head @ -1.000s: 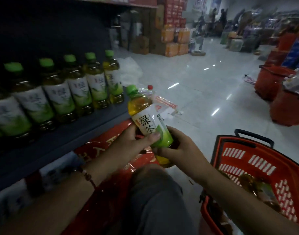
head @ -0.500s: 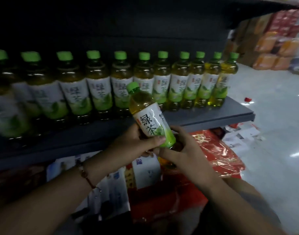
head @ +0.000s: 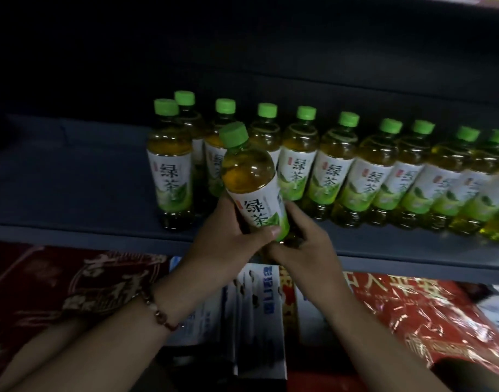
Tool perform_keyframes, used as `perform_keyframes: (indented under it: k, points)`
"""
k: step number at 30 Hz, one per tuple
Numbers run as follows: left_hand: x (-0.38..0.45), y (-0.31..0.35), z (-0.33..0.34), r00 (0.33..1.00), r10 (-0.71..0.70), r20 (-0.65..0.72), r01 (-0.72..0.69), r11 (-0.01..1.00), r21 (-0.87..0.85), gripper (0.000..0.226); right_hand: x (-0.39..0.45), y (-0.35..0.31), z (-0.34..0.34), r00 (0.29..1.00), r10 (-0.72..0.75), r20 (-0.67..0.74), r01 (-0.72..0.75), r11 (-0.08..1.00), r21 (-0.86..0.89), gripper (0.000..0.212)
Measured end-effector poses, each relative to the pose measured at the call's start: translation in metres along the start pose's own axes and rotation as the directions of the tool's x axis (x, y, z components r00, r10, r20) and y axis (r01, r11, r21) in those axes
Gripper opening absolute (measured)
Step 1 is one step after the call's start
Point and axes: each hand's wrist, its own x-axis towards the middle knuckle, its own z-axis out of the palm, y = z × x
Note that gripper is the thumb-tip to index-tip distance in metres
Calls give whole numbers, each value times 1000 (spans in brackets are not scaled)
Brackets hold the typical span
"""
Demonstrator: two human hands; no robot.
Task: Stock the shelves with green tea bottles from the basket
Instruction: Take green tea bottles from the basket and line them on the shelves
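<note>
Two hands hold one green tea bottle (head: 254, 190) in front of the shelf (head: 73, 176), just above its front edge. Bottle tilted, green cap leaning up and to the left, label facing the camera. Left hand (head: 228, 244): grip closed round the lower label, thumb laid across the front of the bottle. Right hand (head: 302, 247): grip closed round the base from the other side, fingers curled behind it; how far they wrap cannot be told. A beaded bracelet (head: 157, 309) sits on the left wrist.

On the shelf behind the held bottle stands a row of bottles (head: 370, 176), same green caps and white-green labels, upright, touching or nearly touching one another, running from the middle of the shelf to its right end. At the row's left end one bottle stands just in front of another. The left part of the shelf surface is dark blue-grey. Shelf back in deep shadow.

Below the shelf: white and blue boxes (head: 259, 312) under the hands, red printed packaging (head: 429, 318) to their right, dark red patterned packaging (head: 50, 281) to their left.
</note>
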Motion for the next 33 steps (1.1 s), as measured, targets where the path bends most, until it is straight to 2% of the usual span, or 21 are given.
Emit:
perform_keyframes:
  k: [4, 8, 16, 22, 25, 29, 33]
  points:
    - [5, 1, -24, 993, 74, -96, -60, 988, 143, 69, 26, 5, 26, 999, -35, -7, 35, 999, 39, 63]
    - [4, -2, -38, 979, 110, -169, -60, 959, 277, 68, 42, 15, 45, 998, -58, 13, 58, 997, 49, 63]
    - [-2, -9, -41, 945, 239, -225, -70, 817, 573, 91, 49, 31, 72, 997, -68, -25, 70, 994, 88, 55]
    - [-14, -6, -37, 926, 343, -161, -172, 759, 628, 84, 55, 36, 82, 992, -102, -76, 106, 993, 58, 58]
    - [-16, -10, -37, 938, 317, -138, -161, 754, 637, 79, 56, 28, 85, 994, -68, -80, 79, 986, 147, 61]
    - [-16, -12, -36, 958, 266, -105, -137, 751, 646, 74, 60, 29, 86, 999, -27, -45, 40, 953, 299, 39]
    - [-17, -10, -37, 964, 242, -112, -98, 712, 695, 71, 59, 24, 83, 998, -44, -36, 51, 971, 233, 39]
